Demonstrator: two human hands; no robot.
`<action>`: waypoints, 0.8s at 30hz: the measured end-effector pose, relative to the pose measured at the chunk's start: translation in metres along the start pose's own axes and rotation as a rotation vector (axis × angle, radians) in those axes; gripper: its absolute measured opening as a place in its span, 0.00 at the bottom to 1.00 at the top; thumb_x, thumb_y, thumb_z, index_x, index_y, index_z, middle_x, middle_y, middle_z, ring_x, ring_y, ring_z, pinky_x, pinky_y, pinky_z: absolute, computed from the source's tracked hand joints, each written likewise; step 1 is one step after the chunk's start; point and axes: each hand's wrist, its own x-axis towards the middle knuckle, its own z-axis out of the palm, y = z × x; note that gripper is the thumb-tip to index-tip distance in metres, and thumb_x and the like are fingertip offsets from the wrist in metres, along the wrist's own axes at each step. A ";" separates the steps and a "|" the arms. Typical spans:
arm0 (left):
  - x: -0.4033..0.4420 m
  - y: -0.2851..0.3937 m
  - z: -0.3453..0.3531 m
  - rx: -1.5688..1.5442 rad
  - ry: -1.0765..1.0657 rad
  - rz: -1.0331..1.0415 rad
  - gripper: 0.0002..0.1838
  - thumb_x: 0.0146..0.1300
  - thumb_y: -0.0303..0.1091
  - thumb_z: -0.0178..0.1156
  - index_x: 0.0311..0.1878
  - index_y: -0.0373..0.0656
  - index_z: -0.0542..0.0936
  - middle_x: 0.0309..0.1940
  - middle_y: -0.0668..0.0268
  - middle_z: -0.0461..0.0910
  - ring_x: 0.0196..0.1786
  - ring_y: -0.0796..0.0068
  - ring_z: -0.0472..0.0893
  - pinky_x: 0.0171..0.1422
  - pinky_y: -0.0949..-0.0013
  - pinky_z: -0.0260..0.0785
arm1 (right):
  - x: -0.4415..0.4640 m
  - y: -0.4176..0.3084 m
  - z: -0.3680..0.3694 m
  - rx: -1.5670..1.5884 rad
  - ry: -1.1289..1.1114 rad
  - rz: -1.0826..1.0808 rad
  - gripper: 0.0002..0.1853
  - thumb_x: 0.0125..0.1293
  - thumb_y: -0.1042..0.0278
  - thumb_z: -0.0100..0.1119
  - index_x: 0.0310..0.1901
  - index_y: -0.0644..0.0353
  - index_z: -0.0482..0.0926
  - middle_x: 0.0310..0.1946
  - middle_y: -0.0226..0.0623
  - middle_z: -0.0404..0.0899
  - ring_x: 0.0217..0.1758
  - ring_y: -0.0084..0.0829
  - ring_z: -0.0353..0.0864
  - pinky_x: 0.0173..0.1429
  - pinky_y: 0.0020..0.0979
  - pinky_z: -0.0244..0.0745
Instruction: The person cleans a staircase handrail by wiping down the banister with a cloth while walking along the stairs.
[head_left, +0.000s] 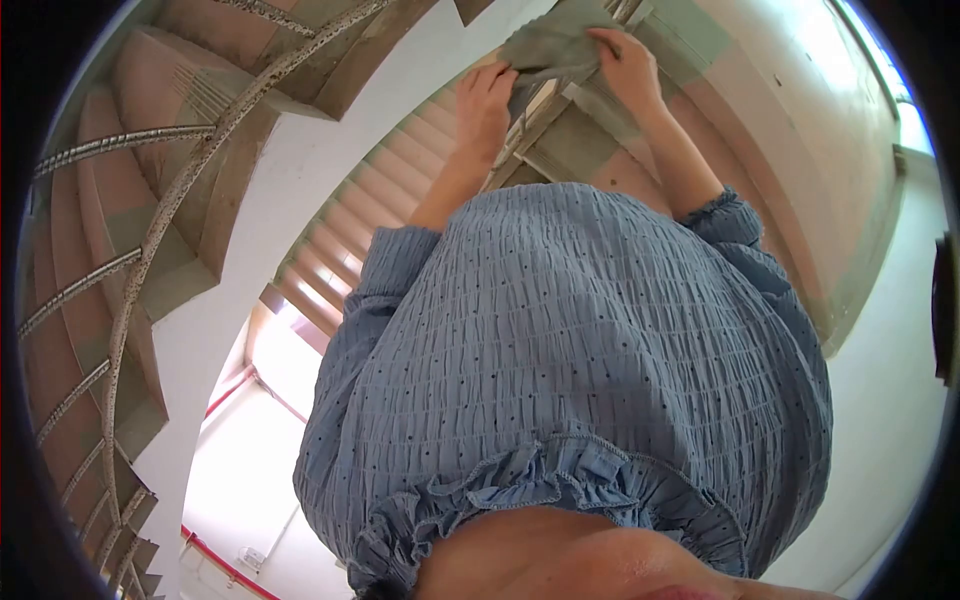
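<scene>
A grey-green cloth (560, 42) is stretched between my two hands at the top of the head view, with folds along its lower edge. My left hand (484, 108) has its fingers curled on the cloth's left side. On the opposite side, my right hand (628, 68) grips the cloth's edge between thumb and fingers. Both forearms reach away from my body, past the blue gathered top (590, 330) that fills the middle of the view. The cloth's far part is cut off by the frame's top edge.
Curved stairs (170, 240) run down the left, with a worn, speckled metal railing (185, 185) and its bars. More steps (385, 185) lie beyond my left arm. A red pipe (230, 570) shows at lower left. A pale wall (880, 400) stands at right.
</scene>
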 end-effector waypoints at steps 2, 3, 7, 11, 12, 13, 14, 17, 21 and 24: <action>0.007 0.009 0.003 0.078 -0.087 0.074 0.13 0.57 0.26 0.58 0.46 0.43 0.84 0.49 0.64 0.82 0.53 0.60 0.79 0.61 0.58 0.69 | -0.001 0.015 -0.007 0.022 0.031 0.168 0.14 0.65 0.67 0.61 0.50 0.55 0.86 0.47 0.46 0.86 0.52 0.48 0.85 0.56 0.42 0.78; -0.001 0.010 0.004 0.076 -0.088 0.076 0.13 0.57 0.26 0.58 0.46 0.43 0.84 0.49 0.64 0.82 0.53 0.60 0.79 0.61 0.58 0.69 | -0.011 0.019 -0.002 0.021 0.034 0.169 0.14 0.65 0.67 0.61 0.50 0.55 0.86 0.47 0.46 0.86 0.52 0.48 0.85 0.56 0.42 0.78; -0.036 0.004 0.005 0.175 -0.235 0.087 0.14 0.58 0.29 0.58 0.47 0.43 0.83 0.50 0.66 0.80 0.55 0.63 0.78 0.62 0.59 0.67 | -0.047 0.030 0.029 -0.017 -0.213 0.375 0.17 0.62 0.66 0.64 0.53 0.54 0.85 0.52 0.47 0.85 0.58 0.48 0.82 0.60 0.42 0.76; 0.020 0.032 0.007 0.182 -0.165 0.245 0.13 0.59 0.30 0.57 0.47 0.41 0.82 0.50 0.66 0.79 0.54 0.66 0.77 0.62 0.59 0.67 | -0.018 0.047 0.014 -0.036 0.094 0.281 0.21 0.61 0.68 0.63 0.58 0.52 0.83 0.56 0.49 0.82 0.61 0.50 0.79 0.65 0.42 0.73; 0.036 0.042 0.010 0.180 -0.160 0.247 0.13 0.59 0.30 0.57 0.47 0.41 0.82 0.50 0.66 0.79 0.54 0.66 0.77 0.62 0.59 0.67 | -0.005 0.045 0.004 -0.001 0.176 0.226 0.22 0.62 0.67 0.63 0.59 0.56 0.82 0.56 0.50 0.82 0.61 0.51 0.78 0.66 0.42 0.72; 0.050 0.052 0.014 0.208 -0.151 0.310 0.14 0.59 0.30 0.58 0.48 0.42 0.82 0.52 0.67 0.78 0.56 0.66 0.77 0.61 0.60 0.68 | 0.002 0.049 0.002 -0.005 0.179 0.223 0.22 0.62 0.67 0.63 0.59 0.56 0.82 0.56 0.50 0.82 0.61 0.51 0.78 0.66 0.42 0.72; 0.061 0.060 0.016 0.236 -0.142 0.372 0.15 0.59 0.29 0.58 0.49 0.44 0.82 0.54 0.69 0.78 0.57 0.66 0.76 0.60 0.61 0.68 | 0.010 0.051 0.003 0.018 0.256 0.196 0.21 0.63 0.67 0.62 0.58 0.60 0.81 0.55 0.51 0.82 0.62 0.51 0.78 0.66 0.42 0.72; 0.064 0.064 0.027 0.321 -0.208 0.443 0.14 0.58 0.30 0.59 0.48 0.44 0.82 0.52 0.69 0.77 0.57 0.69 0.76 0.61 0.62 0.67 | 0.012 0.079 0.033 0.106 0.281 0.276 0.20 0.65 0.67 0.60 0.56 0.68 0.81 0.47 0.47 0.85 0.51 0.43 0.84 0.54 0.37 0.78; 0.029 0.063 0.016 0.295 -0.305 0.372 0.13 0.58 0.32 0.59 0.47 0.44 0.82 0.51 0.69 0.77 0.57 0.69 0.76 0.61 0.63 0.67 | -0.013 0.073 0.048 0.674 -0.194 0.948 0.17 0.68 0.69 0.59 0.57 0.57 0.83 0.43 0.32 0.85 0.42 0.26 0.81 0.42 0.30 0.75; 0.028 0.068 0.016 0.310 -0.349 0.403 0.13 0.59 0.33 0.58 0.47 0.43 0.82 0.51 0.70 0.78 0.56 0.70 0.76 0.61 0.64 0.67 | -0.020 0.079 0.037 0.764 -0.184 1.002 0.16 0.68 0.70 0.59 0.57 0.55 0.84 0.42 0.27 0.85 0.41 0.25 0.80 0.41 0.29 0.74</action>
